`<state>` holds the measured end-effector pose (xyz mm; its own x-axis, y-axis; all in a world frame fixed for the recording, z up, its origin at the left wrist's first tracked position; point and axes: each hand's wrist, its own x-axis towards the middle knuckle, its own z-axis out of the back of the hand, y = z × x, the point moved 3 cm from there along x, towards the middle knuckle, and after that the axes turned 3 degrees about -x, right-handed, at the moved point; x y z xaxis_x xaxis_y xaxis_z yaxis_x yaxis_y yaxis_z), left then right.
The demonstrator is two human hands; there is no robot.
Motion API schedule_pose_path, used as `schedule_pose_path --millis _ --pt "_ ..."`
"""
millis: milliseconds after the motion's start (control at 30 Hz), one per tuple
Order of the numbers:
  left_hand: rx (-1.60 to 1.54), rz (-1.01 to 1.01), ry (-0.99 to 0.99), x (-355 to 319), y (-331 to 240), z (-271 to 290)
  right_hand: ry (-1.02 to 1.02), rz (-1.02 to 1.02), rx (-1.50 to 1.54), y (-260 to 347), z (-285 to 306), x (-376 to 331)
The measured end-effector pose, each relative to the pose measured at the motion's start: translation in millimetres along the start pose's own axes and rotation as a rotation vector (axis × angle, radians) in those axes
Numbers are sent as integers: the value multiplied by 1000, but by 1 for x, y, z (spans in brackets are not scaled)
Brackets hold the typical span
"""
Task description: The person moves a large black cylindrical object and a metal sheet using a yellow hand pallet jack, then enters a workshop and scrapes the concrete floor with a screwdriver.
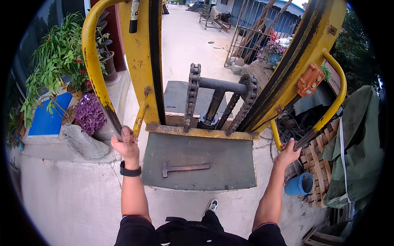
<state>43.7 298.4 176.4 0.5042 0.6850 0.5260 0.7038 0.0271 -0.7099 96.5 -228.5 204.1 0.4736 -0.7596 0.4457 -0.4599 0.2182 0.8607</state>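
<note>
My left hand [125,144] is wrapped round the worn lower bend of the left yellow handlebar [91,61]; a dark band circles that wrist. On the other side, my right hand [288,154] grips the right yellow handlebar [339,102] where its paint is rubbed to bare metal. Both bars belong to a yellow lift truck [141,53] standing upright before me. Between its masts, roller chains [192,96] run over a crossbar [221,84] above a piston. A hammer [186,167] lies on the grey deck plate [197,148], its head toward the left.
An orange push-button control box [310,80] hangs by the right mast. Beside my right hand are a blue bucket [298,184], a woven basket [318,164] and a green tarp [357,143]. Potted plants [61,57] and a rock [84,142] line the left. A concrete yard [195,45] stretches ahead.
</note>
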Motion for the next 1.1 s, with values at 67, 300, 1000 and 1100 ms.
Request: schedule_pose_path --millis 67,300,1000,1100 --pt "-3 -13 11 6 4 -1 -36 -12 3 -4 0 -1" --pt "-109 31 54 76 55 5 -80 28 10 8 -36 -36" --pt "-49 81 43 120 129 -33 -36 37 -91 -57 -129 10" --pt "-33 86 59 137 141 -40 -19 57 -70 -65 -158 19"
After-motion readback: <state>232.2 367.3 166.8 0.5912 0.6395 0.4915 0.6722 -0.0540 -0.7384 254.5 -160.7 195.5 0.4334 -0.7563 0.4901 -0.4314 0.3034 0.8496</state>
